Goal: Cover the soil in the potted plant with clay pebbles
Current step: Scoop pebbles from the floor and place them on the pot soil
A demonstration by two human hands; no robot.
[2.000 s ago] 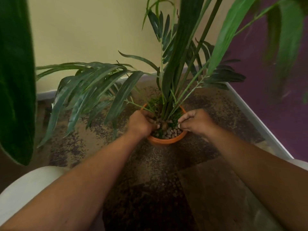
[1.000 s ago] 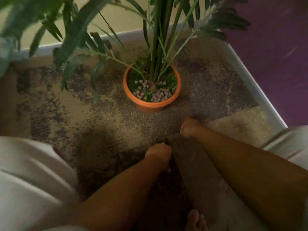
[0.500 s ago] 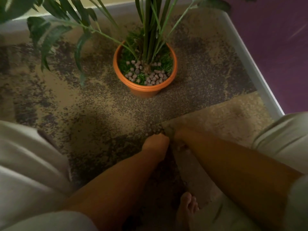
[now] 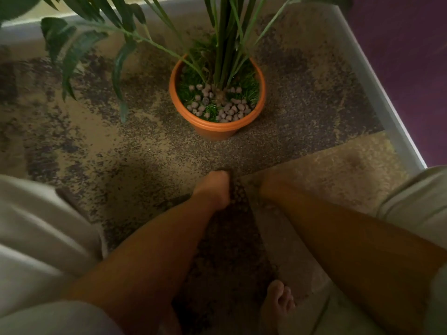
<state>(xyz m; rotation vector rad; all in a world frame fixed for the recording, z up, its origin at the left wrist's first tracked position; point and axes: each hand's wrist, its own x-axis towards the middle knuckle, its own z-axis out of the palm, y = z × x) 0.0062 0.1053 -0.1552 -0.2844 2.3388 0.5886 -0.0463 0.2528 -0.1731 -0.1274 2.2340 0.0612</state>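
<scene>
An orange pot stands on the speckled floor with a tall green plant in it. Grey clay pebbles lie over the near part of its green-covered soil. Nearer to me, a dark strip of loose pebbles runs between my forearms. My left hand is sunk into the far end of that strip, its fingers curled down among the pebbles. Beside it, my right hand rests low at the strip's right edge, with its fingers hidden in the dim light. Both hands are well short of the pot.
My knees in pale shorts frame the view on both sides, and a bare foot is planted by the pebble strip. A white skirting board and a purple wall close off the right. Long leaves hang over the floor at the left.
Both hands left the pot and came back down to the loose pebbles near me. My view tipped downward, so the pot now sits higher in the frame.
</scene>
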